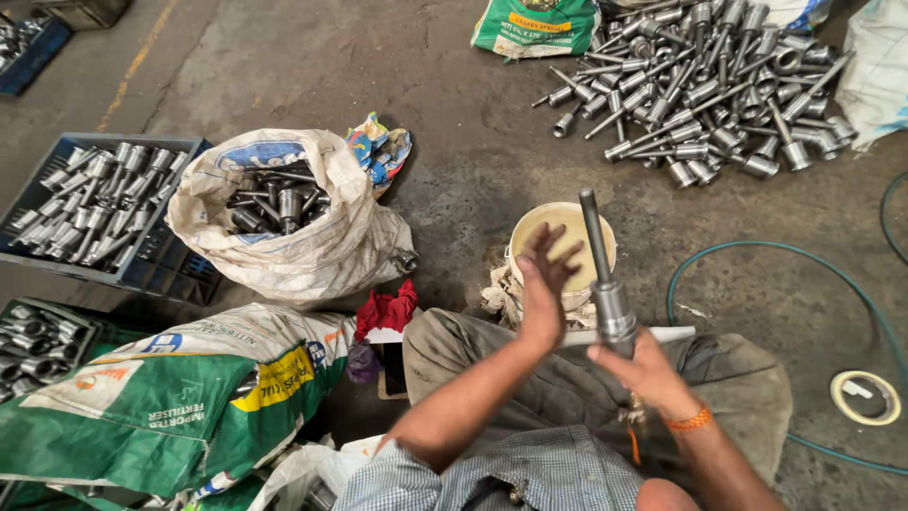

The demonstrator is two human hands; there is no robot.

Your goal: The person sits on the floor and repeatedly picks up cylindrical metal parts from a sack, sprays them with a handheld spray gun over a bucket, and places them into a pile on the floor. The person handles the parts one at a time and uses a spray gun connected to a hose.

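The right hand [643, 364] was closed around the thick lower end of a metal shaft [603, 274], holding it upright with its thin rod pointing up, in front of the person's knees. The left hand [544, 284] was open, fingers [553, 248] spread and palm turned toward the shaft, just beside it but not gripping it; whether it touched the rod could not be told. An orange band [688, 420] circled the right wrist.

Behind the hands, on the floor [454, 142], stood a cream bucket [558, 232], seen partly past the left hand and the shaft. Crumpled rags [497, 293] lay against its left side. A red cloth [386, 308] lay near the person's left knee.

To the left, an open white sack [293, 241] held dark metal parts. Beside it, a blue crate [170, 260] was filled with bright shafts laid in rows. A green and white sack [170, 397] lay nearest the person's left side, with another crate of parts [43, 341] at the far left edge.

At upper right, a loose heap of shafts [705, 85] was spread on the floor, well apart from the hands. A green hose [747, 251] curved across the floor on the right, and a roll of tape [865, 397] lay near it.
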